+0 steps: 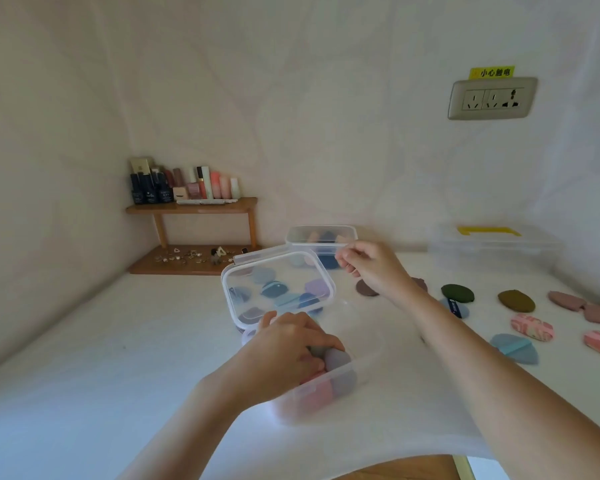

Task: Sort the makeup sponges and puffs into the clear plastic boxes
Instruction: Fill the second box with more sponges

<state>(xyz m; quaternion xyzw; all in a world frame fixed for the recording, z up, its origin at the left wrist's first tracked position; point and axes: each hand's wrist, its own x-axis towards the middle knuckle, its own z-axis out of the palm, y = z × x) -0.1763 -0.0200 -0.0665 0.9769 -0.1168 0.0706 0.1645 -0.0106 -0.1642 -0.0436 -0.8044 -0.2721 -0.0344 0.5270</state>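
Wooden shelf (191, 206), cosmetic bottles (184, 185) on top (trinkets (187, 256) beneath), wall socket (492, 98), yellow label (492, 72)

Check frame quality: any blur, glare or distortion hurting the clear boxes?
Head view: soft throughout, no hard shadows or glare; wide-angle bend curves the table edges; bluish cast at lower left; the near box almost vanishes against the white top; the far right box looks washed out; the wall socket is sharpest.

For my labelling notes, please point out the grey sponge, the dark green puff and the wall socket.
grey sponge (338, 359), head view, its rounded top.
dark green puff (457, 293), head view, middle of its face.
wall socket (492, 98), head view, plate centre.
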